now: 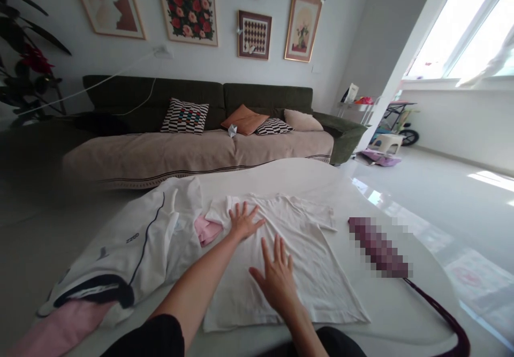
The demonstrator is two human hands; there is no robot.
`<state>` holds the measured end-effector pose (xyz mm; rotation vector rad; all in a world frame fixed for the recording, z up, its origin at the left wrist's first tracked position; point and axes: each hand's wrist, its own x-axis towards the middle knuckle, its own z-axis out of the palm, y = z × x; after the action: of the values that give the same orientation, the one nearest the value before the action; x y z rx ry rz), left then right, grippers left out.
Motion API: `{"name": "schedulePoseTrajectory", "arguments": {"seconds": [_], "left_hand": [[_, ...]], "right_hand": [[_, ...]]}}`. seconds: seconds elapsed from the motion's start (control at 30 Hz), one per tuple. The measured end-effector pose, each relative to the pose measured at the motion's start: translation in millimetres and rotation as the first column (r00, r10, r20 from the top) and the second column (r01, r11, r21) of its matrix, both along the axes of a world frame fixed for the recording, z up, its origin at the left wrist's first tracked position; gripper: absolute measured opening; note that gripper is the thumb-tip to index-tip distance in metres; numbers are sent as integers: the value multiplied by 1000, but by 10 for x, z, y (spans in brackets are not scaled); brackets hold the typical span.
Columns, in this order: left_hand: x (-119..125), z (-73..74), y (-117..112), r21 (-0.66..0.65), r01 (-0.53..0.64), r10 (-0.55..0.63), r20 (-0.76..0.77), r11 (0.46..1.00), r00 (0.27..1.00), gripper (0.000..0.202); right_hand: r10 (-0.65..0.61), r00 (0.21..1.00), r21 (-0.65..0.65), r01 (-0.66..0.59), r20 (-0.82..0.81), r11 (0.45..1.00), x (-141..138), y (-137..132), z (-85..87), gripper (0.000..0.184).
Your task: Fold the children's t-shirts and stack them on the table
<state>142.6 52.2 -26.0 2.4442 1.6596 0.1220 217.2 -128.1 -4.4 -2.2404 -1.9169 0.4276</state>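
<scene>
A white T-shirt (317, 276) lies spread out on the white table, its sleeves toward the far side and its hem toward me. My left hand (244, 222) rests flat near the collar with fingers spread. Lower and to the right, my right hand (277, 276) is over the middle of the shirt, palm down, fingers apart; whether it presses on the cloth I cannot tell. Left of the shirt is a heap of white clothing (140, 239) with dark trim and small lettering. A bit of pink cloth (208, 229) shows between the heap and the shirt.
A dark red pouch-like item (379, 247), blurred out, lies with its cord on the right of the white table (425, 303). Beyond the table stands a green sofa (269, 97) with a beige cover and several cushions. More pink cloth (68, 325) hangs at the lower left.
</scene>
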Motion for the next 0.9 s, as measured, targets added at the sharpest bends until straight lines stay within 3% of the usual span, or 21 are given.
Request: {"name": "schedulePoseTrajectory", "arguments": {"seconds": [0.13, 0.27, 0.37, 0.5, 0.63, 0.77, 0.9], "left_hand": [[-64, 96, 36, -109, 32, -36, -31, 994, 999, 78], [-49, 231, 16, -181, 26, -43, -92, 983, 995, 82], [212, 262, -115, -73, 156, -160, -42, 985, 986, 77], [807, 169, -293, 20, 402, -403, 54, 915, 914, 65], [1252, 38, -253, -33, 341, -336, 107, 939, 936, 62], [1412, 14, -93, -139, 296, -285, 91, 945, 954, 66], [1371, 117, 19, -197, 355, -341, 98, 914, 935, 70]], "right_hand": [[247, 964, -44, -252, -98, 967, -295, -192, -159, 76], [294, 948, -82, -305, -122, 949, -350, -248, -203, 80], [271, 955, -105, -284, -122, 953, -353, -224, -168, 82], [274, 952, -103, -289, -138, 952, -354, -236, -92, 78], [317, 921, -69, -340, -228, 938, -303, -291, 116, 63], [312, 891, -143, -374, -329, 916, -261, -312, 312, 58], [296, 899, -67, -334, -324, 940, -243, -316, 201, 61]]}}
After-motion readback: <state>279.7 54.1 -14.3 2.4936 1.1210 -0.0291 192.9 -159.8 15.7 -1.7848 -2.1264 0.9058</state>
